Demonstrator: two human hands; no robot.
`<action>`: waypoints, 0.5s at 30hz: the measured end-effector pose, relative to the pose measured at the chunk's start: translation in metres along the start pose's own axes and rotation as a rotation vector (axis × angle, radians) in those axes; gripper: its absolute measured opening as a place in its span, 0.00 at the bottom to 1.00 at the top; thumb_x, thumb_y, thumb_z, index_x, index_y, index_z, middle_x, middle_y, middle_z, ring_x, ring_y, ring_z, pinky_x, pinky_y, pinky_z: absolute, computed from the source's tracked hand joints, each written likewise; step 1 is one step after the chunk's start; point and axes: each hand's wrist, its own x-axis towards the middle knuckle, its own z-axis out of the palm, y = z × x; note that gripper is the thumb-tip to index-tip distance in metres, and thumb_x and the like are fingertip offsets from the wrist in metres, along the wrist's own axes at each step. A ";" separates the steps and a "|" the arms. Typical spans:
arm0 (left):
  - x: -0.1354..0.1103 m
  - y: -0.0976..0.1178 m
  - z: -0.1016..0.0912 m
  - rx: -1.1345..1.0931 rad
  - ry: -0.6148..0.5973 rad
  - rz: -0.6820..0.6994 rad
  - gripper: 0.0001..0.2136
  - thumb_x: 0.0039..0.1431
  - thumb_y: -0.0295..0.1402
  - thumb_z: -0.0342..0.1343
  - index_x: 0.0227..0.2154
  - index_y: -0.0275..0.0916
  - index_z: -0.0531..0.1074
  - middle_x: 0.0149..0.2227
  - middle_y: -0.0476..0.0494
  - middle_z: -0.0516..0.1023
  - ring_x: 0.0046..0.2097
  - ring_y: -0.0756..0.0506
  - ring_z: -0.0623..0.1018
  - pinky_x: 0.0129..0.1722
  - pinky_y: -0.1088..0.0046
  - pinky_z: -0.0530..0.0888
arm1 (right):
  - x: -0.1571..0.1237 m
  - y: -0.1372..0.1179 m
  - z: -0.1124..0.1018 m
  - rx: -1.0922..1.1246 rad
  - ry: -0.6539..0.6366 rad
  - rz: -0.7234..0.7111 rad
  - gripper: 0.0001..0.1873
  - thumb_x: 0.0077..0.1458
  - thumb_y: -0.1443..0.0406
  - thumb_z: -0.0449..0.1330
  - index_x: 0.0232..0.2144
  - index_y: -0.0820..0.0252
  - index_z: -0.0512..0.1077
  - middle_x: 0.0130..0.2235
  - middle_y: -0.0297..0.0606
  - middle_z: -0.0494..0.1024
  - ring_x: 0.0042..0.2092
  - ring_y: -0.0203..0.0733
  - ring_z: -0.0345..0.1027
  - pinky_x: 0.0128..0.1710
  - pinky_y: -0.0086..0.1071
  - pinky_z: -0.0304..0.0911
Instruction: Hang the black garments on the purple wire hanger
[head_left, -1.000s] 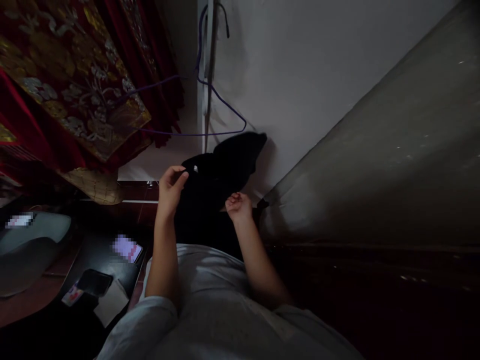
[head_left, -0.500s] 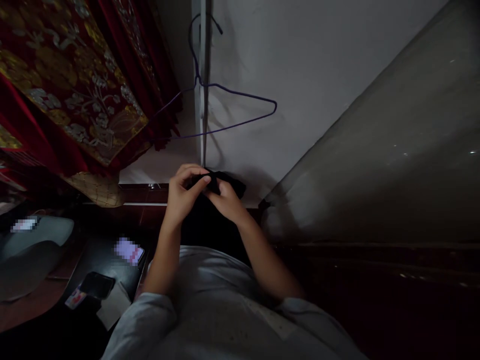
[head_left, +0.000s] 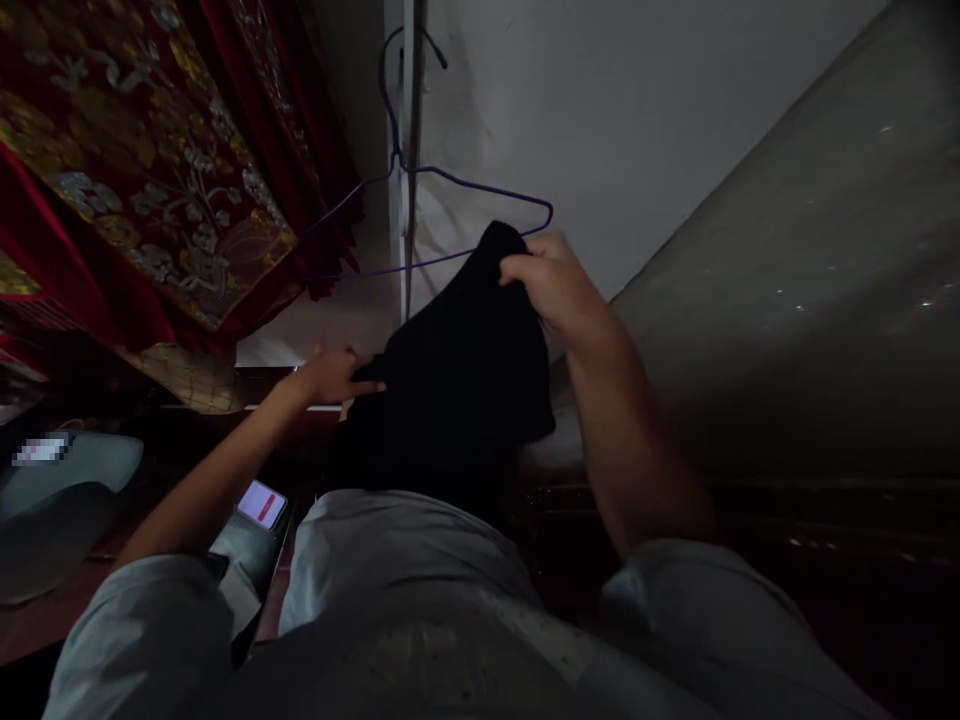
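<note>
A black cloth garment (head_left: 465,350) is stretched out in front of my body; its exact kind is too dark to tell. My right hand (head_left: 553,283) is closed on its upper right corner, thumb on the near side. Lower down, my left hand (head_left: 335,376) pinches the left edge, with some fingers hidden behind the cloth. Behind the garment, a purple wire hanger (head_left: 480,186) hangs by a narrow upright pole (head_left: 407,120). The garment's upper corner covers part of the hanger's bottom bar in view.
Red fabric with gold and silver embroidery (head_left: 187,190) hangs at the upper left. A lit phone (head_left: 262,504) lies on a dark surface at the lower left, near a grey chair (head_left: 67,500). On the right slants a large greyish panel (head_left: 810,260).
My hands have moved apart, the right one up and to the right, the left one to the left. The black garment, bunched between them before, is now spread out.
</note>
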 end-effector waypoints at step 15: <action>-0.023 -0.063 -0.036 0.024 0.237 -0.407 0.18 0.62 0.45 0.56 0.44 0.37 0.80 0.45 0.32 0.81 0.47 0.33 0.80 0.50 0.55 0.75 | 0.059 0.068 0.009 -0.260 0.159 -0.205 0.23 0.54 0.64 0.64 0.15 0.54 0.55 0.18 0.29 0.50 0.27 0.36 0.55 0.29 0.32 0.59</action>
